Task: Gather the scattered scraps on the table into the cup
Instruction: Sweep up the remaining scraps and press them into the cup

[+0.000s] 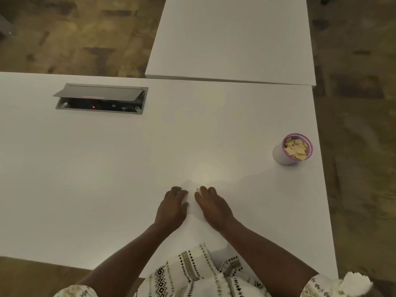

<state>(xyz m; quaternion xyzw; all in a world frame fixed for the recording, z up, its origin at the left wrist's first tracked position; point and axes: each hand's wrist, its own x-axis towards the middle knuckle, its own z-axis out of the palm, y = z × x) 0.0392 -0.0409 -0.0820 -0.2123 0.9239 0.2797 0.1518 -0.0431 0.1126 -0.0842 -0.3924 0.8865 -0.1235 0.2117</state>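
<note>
The cup (292, 149) stood at three o'clock near the table (85, 179) edge, brimming with tan scraps (296, 148), and no loose ones showed – the task looked essentially done – while the left hand (172, 207) and right hand (212, 207) lay flat, palms down, gripping nothing.

White table (107, 168); purple-rimmed cup (280, 156); tan scraps (296, 148).

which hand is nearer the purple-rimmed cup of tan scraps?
Right. The right hand lies palm-down on the white table, with the purple-rimmed cup farther out and to its right. The left hand lies beside it, one hand farther from the cup.
</note>
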